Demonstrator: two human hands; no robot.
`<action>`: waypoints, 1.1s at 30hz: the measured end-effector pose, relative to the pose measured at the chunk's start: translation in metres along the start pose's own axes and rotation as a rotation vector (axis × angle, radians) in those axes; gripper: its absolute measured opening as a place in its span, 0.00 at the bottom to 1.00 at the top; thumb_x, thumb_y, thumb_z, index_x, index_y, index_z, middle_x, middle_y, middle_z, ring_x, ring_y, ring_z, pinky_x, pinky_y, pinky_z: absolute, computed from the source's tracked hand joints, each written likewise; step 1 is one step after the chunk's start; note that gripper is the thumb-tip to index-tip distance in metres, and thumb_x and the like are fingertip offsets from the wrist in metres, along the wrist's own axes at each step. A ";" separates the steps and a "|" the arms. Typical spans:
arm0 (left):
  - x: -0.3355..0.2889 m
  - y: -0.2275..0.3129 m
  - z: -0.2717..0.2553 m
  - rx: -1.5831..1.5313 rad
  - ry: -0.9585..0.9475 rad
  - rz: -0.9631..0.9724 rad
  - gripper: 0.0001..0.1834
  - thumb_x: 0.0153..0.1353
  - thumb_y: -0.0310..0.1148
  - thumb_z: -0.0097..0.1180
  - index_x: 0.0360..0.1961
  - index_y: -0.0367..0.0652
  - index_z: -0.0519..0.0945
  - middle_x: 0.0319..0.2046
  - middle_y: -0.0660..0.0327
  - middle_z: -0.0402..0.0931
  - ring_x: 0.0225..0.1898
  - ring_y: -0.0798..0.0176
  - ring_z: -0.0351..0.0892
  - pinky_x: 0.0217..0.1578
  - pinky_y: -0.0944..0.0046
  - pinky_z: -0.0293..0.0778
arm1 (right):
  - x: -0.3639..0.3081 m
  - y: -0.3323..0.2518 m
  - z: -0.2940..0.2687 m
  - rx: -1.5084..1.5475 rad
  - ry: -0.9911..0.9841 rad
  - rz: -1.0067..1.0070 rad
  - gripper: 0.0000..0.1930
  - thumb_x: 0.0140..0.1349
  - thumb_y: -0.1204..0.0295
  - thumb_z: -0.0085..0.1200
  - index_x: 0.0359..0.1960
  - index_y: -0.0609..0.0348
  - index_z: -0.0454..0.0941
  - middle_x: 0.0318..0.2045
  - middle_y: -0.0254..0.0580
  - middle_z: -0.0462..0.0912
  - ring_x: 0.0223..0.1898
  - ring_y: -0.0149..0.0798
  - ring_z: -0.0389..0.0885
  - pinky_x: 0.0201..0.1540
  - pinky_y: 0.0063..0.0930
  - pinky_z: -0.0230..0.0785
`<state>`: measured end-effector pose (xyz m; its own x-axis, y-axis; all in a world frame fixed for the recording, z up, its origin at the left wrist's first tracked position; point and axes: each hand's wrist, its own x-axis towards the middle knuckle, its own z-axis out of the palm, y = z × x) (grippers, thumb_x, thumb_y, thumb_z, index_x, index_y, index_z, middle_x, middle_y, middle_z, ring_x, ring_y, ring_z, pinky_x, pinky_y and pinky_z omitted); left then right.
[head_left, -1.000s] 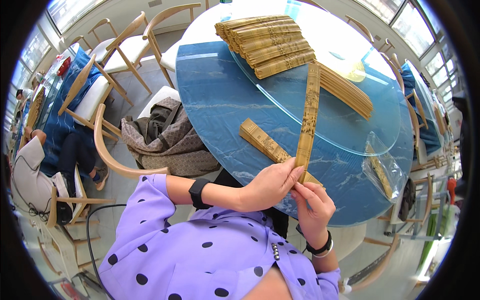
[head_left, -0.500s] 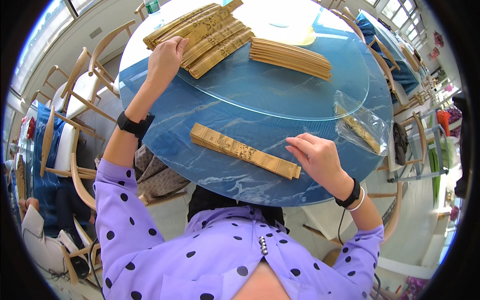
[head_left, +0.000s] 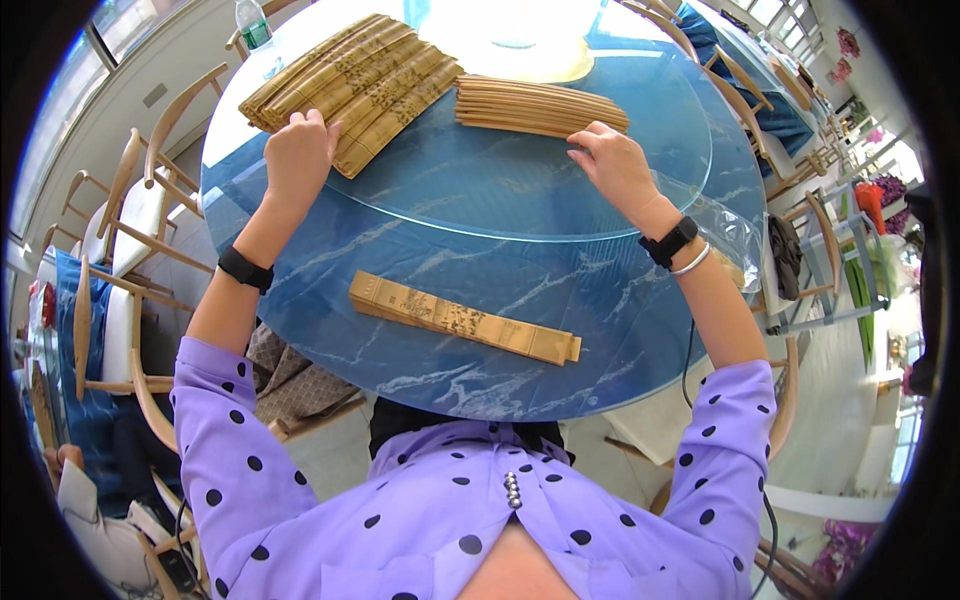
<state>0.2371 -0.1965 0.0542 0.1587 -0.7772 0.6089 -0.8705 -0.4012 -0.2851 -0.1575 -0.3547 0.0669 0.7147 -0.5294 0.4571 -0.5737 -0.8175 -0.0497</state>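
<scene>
1. Head view, left hand: the left hand point(head_left: 297, 155) is at the near edge of a wide pile of gold, dark-printed flat strips point(head_left: 365, 85), fingers curled over that edge. The fingertips are partly hidden, so I cannot tell whether they pinch a strip.
2. Head view, right hand: the right hand point(head_left: 607, 165) is at the right end of a neat bundle of thin tan slats point(head_left: 530, 103). Its thumb and forefinger look slightly parted, with nothing visible between them; contact with the bundle is unclear.
3. Head view, table: pile and bundle lie side by side, mostly on a clear glass turntable point(head_left: 480, 218), above a round table in blue marbled covering point(head_left: 300, 270). A clear plastic bag point(head_left: 738, 235) lies beside the right forearm.
4. Head view, progress: a small stack of gold printed strips point(head_left: 450, 315), ends unevenly aligned, lies alone near the table's close edge. Judging by the amounts, little is set apart so far; most strips and slats remain in the two larger groups.
</scene>
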 end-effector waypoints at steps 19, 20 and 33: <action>-0.007 0.001 -0.009 -0.397 -0.191 0.153 0.20 0.64 0.45 0.62 0.31 0.35 0.81 0.31 0.50 0.80 0.35 0.48 0.84 0.37 0.54 0.80 | 0.039 0.006 0.037 -0.044 -0.097 -0.001 0.09 0.59 0.71 0.65 0.37 0.61 0.82 0.39 0.45 0.80 0.46 0.49 0.82 0.49 0.42 0.76; -0.009 0.000 -0.007 -0.417 -0.185 0.147 0.19 0.64 0.44 0.62 0.31 0.35 0.81 0.31 0.50 0.80 0.35 0.47 0.84 0.37 0.53 0.80 | 0.039 0.006 0.037 -0.033 -0.089 -0.016 0.09 0.59 0.70 0.65 0.37 0.61 0.82 0.39 0.44 0.81 0.45 0.50 0.82 0.48 0.42 0.75; 0.027 -0.037 -0.001 -0.491 0.020 0.040 0.17 0.68 0.40 0.58 0.31 0.35 0.79 0.33 0.50 0.80 0.38 0.44 0.82 0.38 0.49 0.77 | 0.036 0.001 0.032 0.029 -0.117 0.033 0.06 0.61 0.70 0.64 0.35 0.58 0.81 0.37 0.43 0.81 0.45 0.49 0.83 0.47 0.42 0.76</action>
<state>0.2730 -0.2027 0.0816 0.1155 -0.7761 0.6200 -0.9933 -0.0914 0.0706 -0.1195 -0.3814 0.0550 0.7385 -0.5775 0.3480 -0.5870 -0.8046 -0.0896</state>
